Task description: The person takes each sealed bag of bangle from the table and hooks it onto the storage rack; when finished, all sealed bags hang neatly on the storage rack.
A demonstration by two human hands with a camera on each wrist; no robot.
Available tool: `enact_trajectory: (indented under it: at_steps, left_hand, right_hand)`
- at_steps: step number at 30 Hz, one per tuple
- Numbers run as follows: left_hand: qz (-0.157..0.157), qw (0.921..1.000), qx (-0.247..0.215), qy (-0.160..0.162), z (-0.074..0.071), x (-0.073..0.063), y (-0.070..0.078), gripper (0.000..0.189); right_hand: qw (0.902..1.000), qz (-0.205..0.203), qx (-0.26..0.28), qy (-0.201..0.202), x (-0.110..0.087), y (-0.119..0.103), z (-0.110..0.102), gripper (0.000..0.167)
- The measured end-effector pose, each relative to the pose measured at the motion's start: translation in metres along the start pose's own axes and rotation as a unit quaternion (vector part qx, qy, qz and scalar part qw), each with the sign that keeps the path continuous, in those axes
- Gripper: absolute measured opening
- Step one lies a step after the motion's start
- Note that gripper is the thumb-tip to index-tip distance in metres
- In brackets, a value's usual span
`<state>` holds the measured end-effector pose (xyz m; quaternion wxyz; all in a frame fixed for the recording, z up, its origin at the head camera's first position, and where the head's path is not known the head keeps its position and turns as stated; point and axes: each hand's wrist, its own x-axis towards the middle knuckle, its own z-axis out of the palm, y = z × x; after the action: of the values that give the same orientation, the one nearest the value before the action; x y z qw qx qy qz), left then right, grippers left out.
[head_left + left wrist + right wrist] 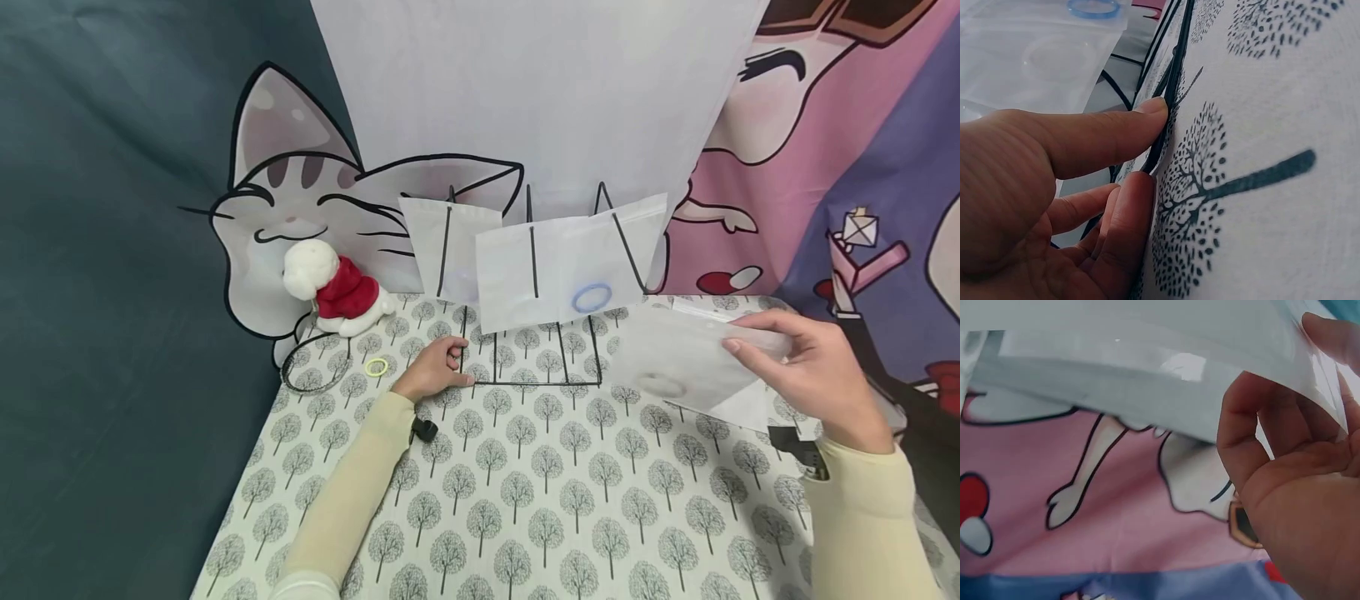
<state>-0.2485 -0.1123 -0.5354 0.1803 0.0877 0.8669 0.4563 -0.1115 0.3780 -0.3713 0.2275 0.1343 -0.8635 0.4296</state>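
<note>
My left hand (pixel 435 368) is at the front left corner of a black wire rack (pixel 536 383), its thumb and a curled finger meeting around the wire (pixel 1175 81). Two frosted zip bags (pixel 517 287) hang over the rack's upright prongs, and a blue ring (pixel 592 297) shows in the right one. To the right of the rack, my right hand (pixel 813 367) grips another frosted plastic bag (pixel 697 354) by its edge, between thumb and fingers. A pale ring (pixel 662 384) shows in that bag. In the right wrist view the bag's sheet (pixel 1147 356) arches over the fingers.
A white plush toy (pixel 341 287) in a red top sits at the back left. Close to it are a dark round hoop (pixel 315 390) and a small yellow ring (pixel 377 367). A tree-patterned cloth (pixel 525 500) covers the table, with printed curtains (pixel 525 100) behind it.
</note>
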Motion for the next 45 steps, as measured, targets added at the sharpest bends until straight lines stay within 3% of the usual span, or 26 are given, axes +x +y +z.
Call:
enact_trajectory:
  at_steps: [7, 11, 24, 29, 45]
  left_hand:
    - [0.0, 1.0, -0.003, -0.001, 0.0, 0.001, 0.002, 0.082]
    - [-0.001, 1.0, 0.001, 0.002, 0.0, 0.0, 0.002, 0.082]
    - [0.0, 1.0, -0.002, 0.0, -0.001, 0.001, -0.002, 0.083]
    - [-0.001, 1.0, -0.003, -0.001, -0.001, 0.001, -0.002, 0.082]
    - [-0.001, 1.0, 0.001, -0.001, 0.0, 0.001, 0.0, 0.081]
  right_hand:
    - [0.9948, -0.086, 0.052, 0.015, 0.008, -0.02, 0.016, 0.033]
    - [0.9916, -0.113, 0.06, 0.018, 0.013, -0.029, 0.028, 0.034]
    - [0.9756, -0.176, 0.129, -0.025, 0.036, -0.055, 0.083, 0.028]
    - [0.9747, -0.184, 0.126, -0.02, 0.045, -0.064, 0.105, 0.026]
    - [0.9864, -0.136, 0.093, -0.012, 0.06, -0.071, 0.16, 0.017]
